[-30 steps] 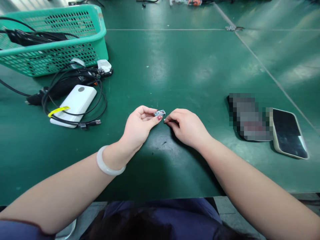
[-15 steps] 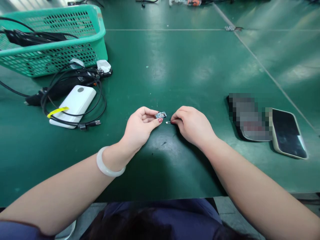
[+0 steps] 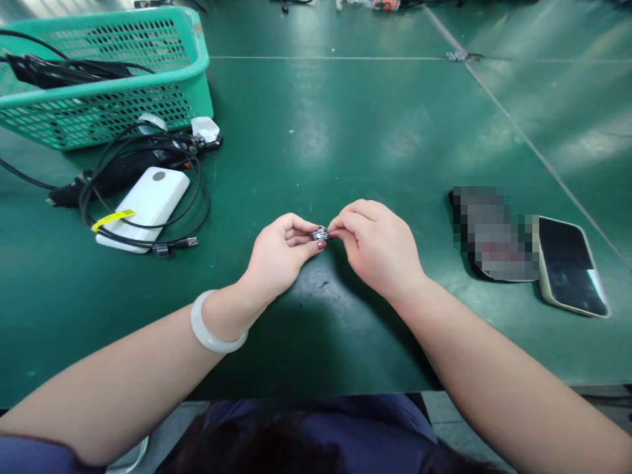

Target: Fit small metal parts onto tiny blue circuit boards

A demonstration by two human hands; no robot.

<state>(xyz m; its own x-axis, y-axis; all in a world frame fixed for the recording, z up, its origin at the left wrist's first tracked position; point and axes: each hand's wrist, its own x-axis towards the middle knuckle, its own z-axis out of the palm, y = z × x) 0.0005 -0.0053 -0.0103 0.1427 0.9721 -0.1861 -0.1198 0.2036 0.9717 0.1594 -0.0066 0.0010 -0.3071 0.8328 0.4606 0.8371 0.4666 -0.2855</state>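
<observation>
Visibly silvery, bluish small part (image 3: 320, 234)

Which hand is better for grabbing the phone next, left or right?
Probably the right hand: the phone lies on that side. The left hand is farther away and holds the small part, though the right fingertips are at it too.

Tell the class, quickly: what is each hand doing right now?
Left hand: closed, pinching the small metallic piece.
Right hand: fingertips pinched at that piece's edge; whether they grip anything cannot be told.
</observation>
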